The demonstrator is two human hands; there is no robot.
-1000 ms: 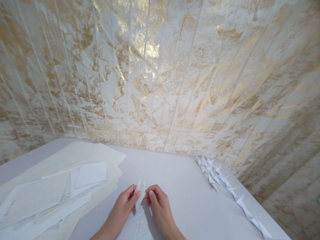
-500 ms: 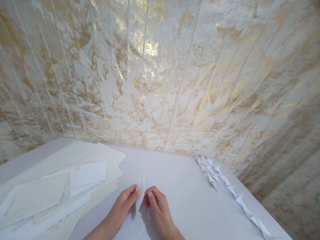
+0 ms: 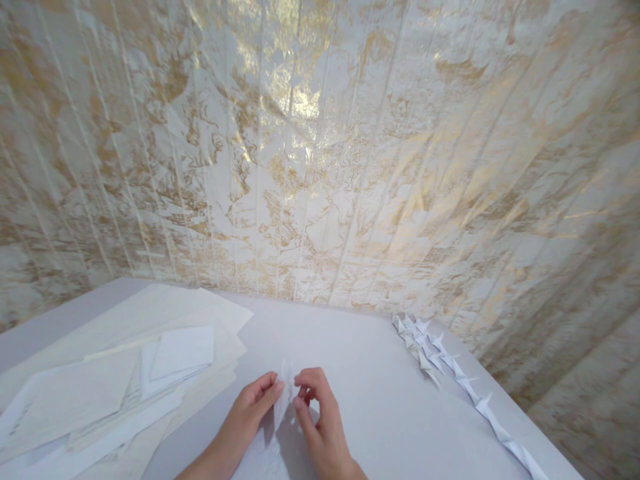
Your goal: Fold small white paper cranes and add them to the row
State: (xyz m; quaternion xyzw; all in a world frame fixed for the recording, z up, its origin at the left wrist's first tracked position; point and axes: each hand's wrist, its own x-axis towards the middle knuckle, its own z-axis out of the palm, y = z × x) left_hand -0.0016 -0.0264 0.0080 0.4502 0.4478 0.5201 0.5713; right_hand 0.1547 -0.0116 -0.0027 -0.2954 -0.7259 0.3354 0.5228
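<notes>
A small folded piece of white paper (image 3: 280,415) stands upright between my hands, its thin pointed tips blurred at the top. My left hand (image 3: 254,405) pinches it from the left side, thumb against fingers. Just right of the paper, my right hand (image 3: 323,417) has its fingers curled and its thumb and forefinger apart. Those fingertips are close to the paper's right tip; whether they touch it is unclear. Both hands are over the front middle of the pale table (image 3: 380,393).
Loose sheets and cut pieces of paper (image 3: 105,387) lie overlapping on the left. Several folded white paper cranes (image 3: 463,380) line the table's right edge, with more clustered at the back right (image 3: 417,340). A gold-patterned curtain (image 3: 310,200) hangs behind the table.
My right hand's thumb and forefinger have spread apart from their closed pose beside the paper. My left hand keeps its pinch. The view has shifted slightly.
</notes>
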